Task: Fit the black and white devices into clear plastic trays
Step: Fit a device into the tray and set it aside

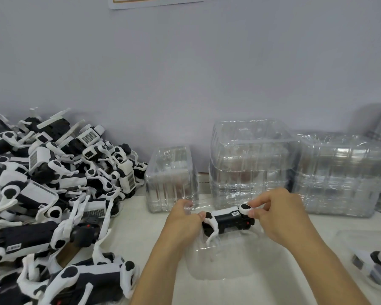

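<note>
Left hand (183,219) and right hand (277,213) pinch opposite ends of a black-and-white device (227,220) between their fingers, above a clear tray (224,267).

Left side is blocked by heaped black and white plastic devices (53,194); back edge is walled by stacked clear plastic trays (251,164). Bare white tabletop (136,219) is left between them.

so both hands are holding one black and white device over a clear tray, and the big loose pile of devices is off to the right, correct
Not quite: the head view shows the pile of devices on the left, not the right. The rest holds: the left hand and right hand hold one device over a clear tray.
</note>
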`<state>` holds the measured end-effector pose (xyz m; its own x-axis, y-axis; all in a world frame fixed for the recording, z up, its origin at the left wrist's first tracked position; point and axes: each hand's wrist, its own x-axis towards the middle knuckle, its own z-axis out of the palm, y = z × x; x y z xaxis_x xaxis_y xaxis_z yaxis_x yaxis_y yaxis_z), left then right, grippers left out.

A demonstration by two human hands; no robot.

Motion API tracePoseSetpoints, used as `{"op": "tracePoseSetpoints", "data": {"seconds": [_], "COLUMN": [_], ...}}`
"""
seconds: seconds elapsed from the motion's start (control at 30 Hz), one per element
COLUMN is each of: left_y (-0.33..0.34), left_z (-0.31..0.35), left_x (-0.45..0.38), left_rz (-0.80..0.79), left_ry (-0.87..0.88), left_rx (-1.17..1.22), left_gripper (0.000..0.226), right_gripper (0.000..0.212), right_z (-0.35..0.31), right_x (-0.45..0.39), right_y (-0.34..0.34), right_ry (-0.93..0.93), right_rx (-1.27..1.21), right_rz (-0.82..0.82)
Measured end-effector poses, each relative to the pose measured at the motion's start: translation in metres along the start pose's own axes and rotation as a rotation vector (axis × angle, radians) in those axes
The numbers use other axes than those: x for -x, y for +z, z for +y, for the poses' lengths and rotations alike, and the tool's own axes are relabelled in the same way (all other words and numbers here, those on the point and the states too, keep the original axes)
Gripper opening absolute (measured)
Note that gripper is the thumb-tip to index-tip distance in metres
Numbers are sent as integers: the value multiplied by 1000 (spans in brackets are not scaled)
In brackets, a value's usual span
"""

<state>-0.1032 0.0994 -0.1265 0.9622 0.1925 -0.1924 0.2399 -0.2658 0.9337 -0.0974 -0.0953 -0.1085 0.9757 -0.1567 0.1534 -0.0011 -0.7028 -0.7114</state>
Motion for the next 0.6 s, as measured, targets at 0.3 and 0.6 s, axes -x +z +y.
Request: {"op": "tracePoseSetpoints", "data": {"seconds": [0.3, 0.6], "left_y": [3, 13], "left_z": [-1, -5], "left_x": [-2, -5], "left_rz": [-3, 49], "left_ry": [-16, -23], "left_rx": [31, 174], "left_gripper": [44, 34], "right_gripper": [43, 32], "right_z": [-3, 0], "right_x": [0, -1], "right_y": [4, 7], "right_ry": [-27, -89], "right_rx": [45, 109], "right_rz": [19, 24]}}
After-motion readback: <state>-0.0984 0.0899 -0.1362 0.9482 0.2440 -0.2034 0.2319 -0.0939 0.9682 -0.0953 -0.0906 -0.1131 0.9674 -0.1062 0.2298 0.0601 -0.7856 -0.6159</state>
